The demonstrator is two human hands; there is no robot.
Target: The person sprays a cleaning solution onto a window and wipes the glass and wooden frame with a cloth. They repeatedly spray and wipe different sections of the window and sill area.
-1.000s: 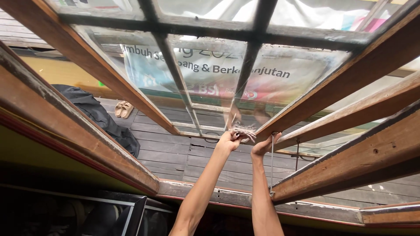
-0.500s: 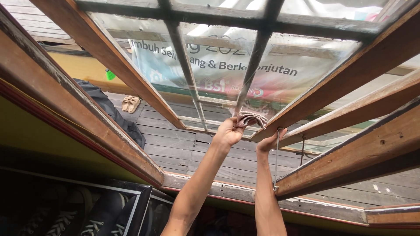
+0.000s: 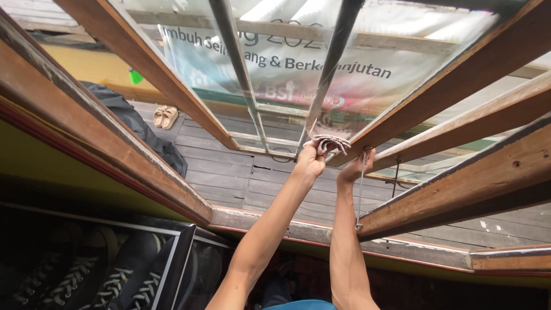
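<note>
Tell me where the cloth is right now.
Head view, centre: the cloth is in the left hand, pressed against the window sash's lower corner, beside the right hand.

light: bright daylight through glass | shadow: dark below sill | focus: sharp | edges: wide-angle distortion
</note>
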